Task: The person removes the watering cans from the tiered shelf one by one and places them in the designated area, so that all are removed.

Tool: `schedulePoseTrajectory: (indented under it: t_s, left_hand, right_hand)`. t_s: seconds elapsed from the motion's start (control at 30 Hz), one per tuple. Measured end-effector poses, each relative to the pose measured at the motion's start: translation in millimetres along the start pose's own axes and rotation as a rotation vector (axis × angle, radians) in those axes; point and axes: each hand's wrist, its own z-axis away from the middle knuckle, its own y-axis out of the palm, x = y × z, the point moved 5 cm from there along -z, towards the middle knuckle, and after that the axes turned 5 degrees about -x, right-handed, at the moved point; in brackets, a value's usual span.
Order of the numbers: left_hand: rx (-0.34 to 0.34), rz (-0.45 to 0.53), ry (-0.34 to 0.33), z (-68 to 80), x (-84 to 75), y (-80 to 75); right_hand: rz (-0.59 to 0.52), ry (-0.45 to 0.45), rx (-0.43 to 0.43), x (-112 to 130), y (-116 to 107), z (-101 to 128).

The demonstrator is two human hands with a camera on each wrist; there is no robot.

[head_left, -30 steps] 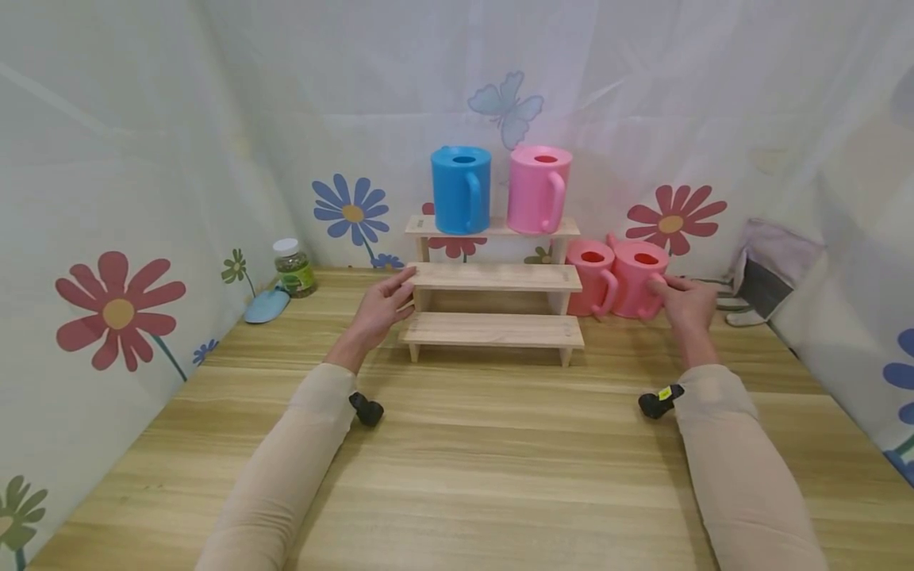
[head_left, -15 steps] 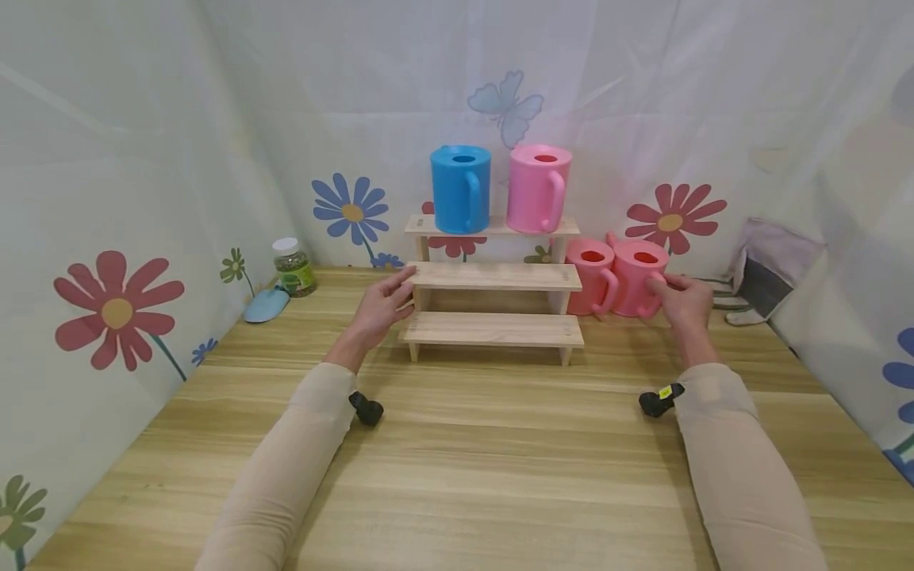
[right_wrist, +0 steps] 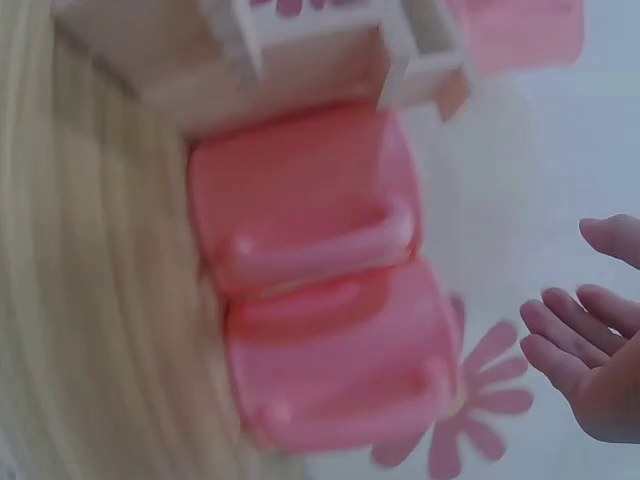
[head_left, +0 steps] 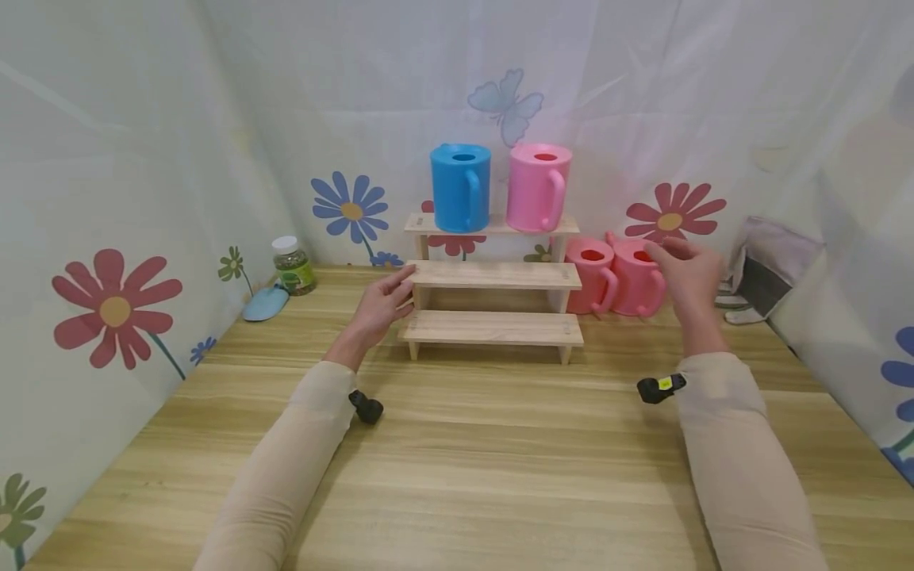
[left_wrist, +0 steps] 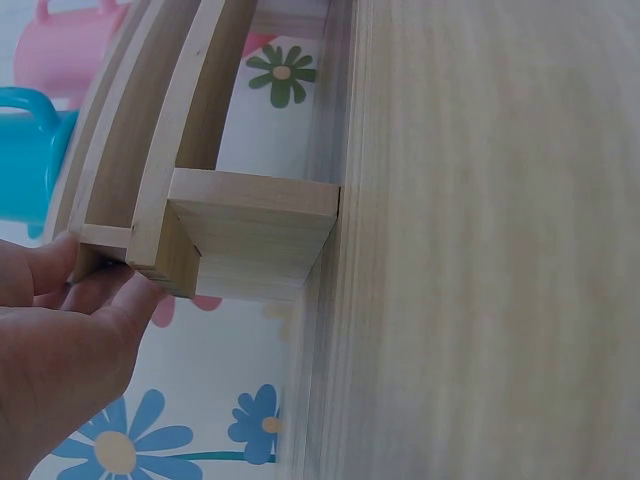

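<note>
From my place, I see the left hand [head_left: 382,311] at the 9 o'clock end of the wooden stand [head_left: 496,276], where its thumb and fingers pinch the edge. The right hand [head_left: 694,277] is loosely open and has hold of nothing; it is in the air near the outer coral mug [head_left: 634,287]. This mug and the inner coral mug [head_left: 585,289] stand upright on the desk [head_left: 500,460], at 3 o'clock of the stand. On its top step I find the blue mug [head_left: 451,194] at 11 o'clock and the pink mug [head_left: 530,194] at 1 o'clock.
</note>
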Motion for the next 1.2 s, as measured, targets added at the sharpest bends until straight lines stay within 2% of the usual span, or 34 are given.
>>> schedulePoseTrajectory:
  t_s: [0.17,0.3,0.5,0.67,0.77,0.97,1.2]
  left_hand:
    - [-0.001,-0.006,0.002,-1.7,0.2,0.2]
    - [0.002,-0.004,0.004,-2.1,0.5,1.7]
    - [0.0,0.011,-0.005,2.9,-5.2,0.4]
    - [-0.008,0.017,-0.021,11.5,-13.8,-2.9]
    - [0.007,0.008,-0.01,10.8,-14.3,-2.7]
    - [-0.002,-0.003,0.004,3.0,-5.6,-1.7]
    - [-0.018,0.015,0.011,-0.5,-0.7,1.1]
  right_hand:
    - [-0.004,-0.108,0.071,27,16,22]
    - [0.023,-0.179,0.131,34,31,34]
    - [-0.003,-0.24,0.182,45,46,45]
    - [-0.047,-0.245,0.218,62,61,59]
    - [-0.066,-0.256,0.218,78,71,60]
    - [-0.071,-0.275,0.164,111,92,48]
    - [-0.138,-0.189,0.129,127,113,36]
